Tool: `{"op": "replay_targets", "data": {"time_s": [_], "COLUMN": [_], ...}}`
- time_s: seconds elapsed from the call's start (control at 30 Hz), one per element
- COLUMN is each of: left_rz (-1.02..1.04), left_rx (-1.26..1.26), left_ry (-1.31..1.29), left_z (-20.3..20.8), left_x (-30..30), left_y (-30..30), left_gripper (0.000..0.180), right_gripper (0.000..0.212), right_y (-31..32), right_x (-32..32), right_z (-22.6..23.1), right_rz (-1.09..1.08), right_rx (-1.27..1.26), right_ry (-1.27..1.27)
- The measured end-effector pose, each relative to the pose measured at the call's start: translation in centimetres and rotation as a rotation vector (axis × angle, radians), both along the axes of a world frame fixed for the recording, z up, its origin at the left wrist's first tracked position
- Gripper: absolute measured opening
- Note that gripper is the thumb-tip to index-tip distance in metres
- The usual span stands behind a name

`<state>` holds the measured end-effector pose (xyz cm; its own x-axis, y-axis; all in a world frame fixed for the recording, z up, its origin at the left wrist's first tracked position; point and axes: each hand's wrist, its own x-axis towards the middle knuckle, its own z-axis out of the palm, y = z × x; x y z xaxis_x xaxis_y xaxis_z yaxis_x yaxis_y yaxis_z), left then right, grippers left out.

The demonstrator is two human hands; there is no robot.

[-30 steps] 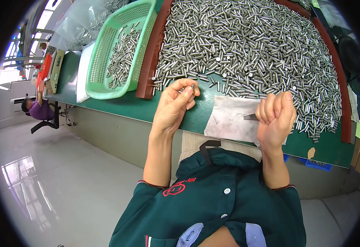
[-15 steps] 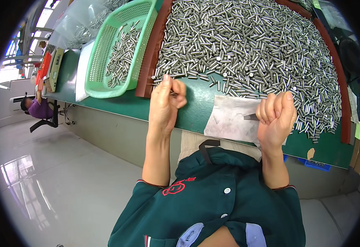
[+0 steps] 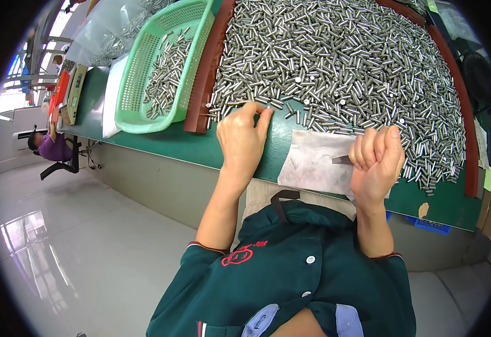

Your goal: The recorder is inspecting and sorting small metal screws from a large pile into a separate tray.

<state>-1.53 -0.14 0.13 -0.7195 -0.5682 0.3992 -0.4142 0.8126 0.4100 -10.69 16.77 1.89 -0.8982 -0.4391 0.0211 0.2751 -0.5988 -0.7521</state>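
Observation:
A wide pile of short shiny metal pins [image 3: 341, 56] covers the green table [image 3: 270, 143]. My left hand [image 3: 241, 137] is at the pile's near left edge, back upward, fingers curled down and the thumb close to them; whatever they hold, if anything, is hidden. Closed in a fist, my right hand [image 3: 377, 160] grips a flat, dark metal strip-like tool [image 3: 342, 160], whose end sticks out to the left over a smudged white sheet [image 3: 307, 160]. The tool's other end is inside the fist, so its exact kind does not show.
Brown-red strips border the pile at left [image 3: 199, 112] and right [image 3: 463, 112]. Left of it stands a green perforated basket [image 3: 130, 106] holding more pins. A clear plastic bag [image 3: 102, 33] lies beyond. Blue trays [image 3: 433, 226] sit below the table edge. A seated person [image 3: 54, 147] is far left.
My left hand has moved right and turned from thumb-up to back-up, its fingertips now down at the pins' edge. My right hand and its tool have stayed in place.

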Motion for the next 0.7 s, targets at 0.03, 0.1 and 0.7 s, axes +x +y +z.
{"op": "replay_targets", "data": {"time_s": [0.03,0.1,0.7], "left_rz": [-0.02,-0.031,-0.29], "left_rx": [0.002,0.072,1.701], "left_ry": [0.016,0.051,0.536], "left_z": [0.0,0.0,0.1], "left_x": [0.3,0.8,1.8], "left_y": [0.2,0.4,-1.6], "left_gripper": [0.018,0.015,0.012], "right_gripper": [0.038,0.038,0.039], "right_y": [0.0,0.0,0.0], "right_x": [0.0,0.0,-0.1], "right_z": [-0.1,-0.2,0.0], "right_rz": [-0.001,-0.004,-0.01], "right_rx": [0.001,-0.002,-0.005], "right_ry": [-0.001,0.014,-0.005]}}
